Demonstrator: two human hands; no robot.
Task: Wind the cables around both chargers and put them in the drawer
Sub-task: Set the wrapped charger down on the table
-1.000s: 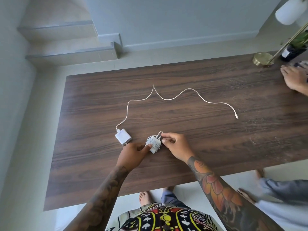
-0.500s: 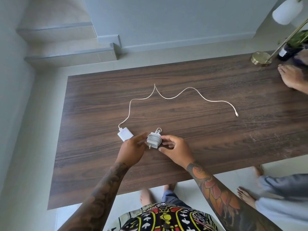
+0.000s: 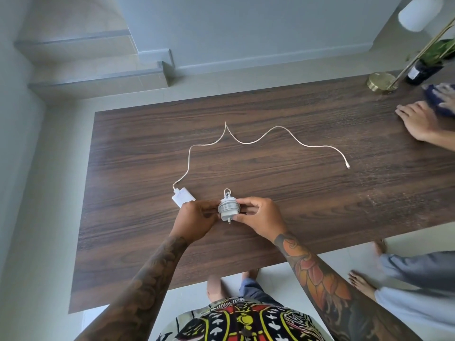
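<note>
- While I watch from the head camera, both hands are clamped on the wound charger (image 3: 229, 209): my left hand (image 3: 197, 221) grips its left side and my right hand (image 3: 261, 217) pinches its right side with thumb and fingers.
- I see that charger as a small white block with its cable coiled tight around the body, a short loop of cable sticking up at its far end and the plug prongs pointing toward me.
- I cannot tell whether it sits on the tabletop (image 3: 270, 193) or is held just above it.
- Just left of the wound charger, and partly hidden behind my left hand, lies the second charger (image 3: 181, 198), a flat white block resting on the wood.
- Its loose cable (image 3: 246, 142) leaves the block's far corner, runs away from the wound charger, peaks in a sharp kink, then waves off to the right.
- I find the cable's connector tip (image 3: 347, 166) lying bare on the wood, well apart from the wound charger, to its far right.
- Far right of the wound charger, another person's hand (image 3: 416, 121) lies flat on the tabletop edge, beside a dark blue item (image 3: 440, 99) that is too blurred to name.
- Beyond that, a brass lamp base (image 3: 380, 81) stands at the far right corner with a dark bottle (image 3: 421, 71) just beside it.
- I see no drawer in this view.
</note>
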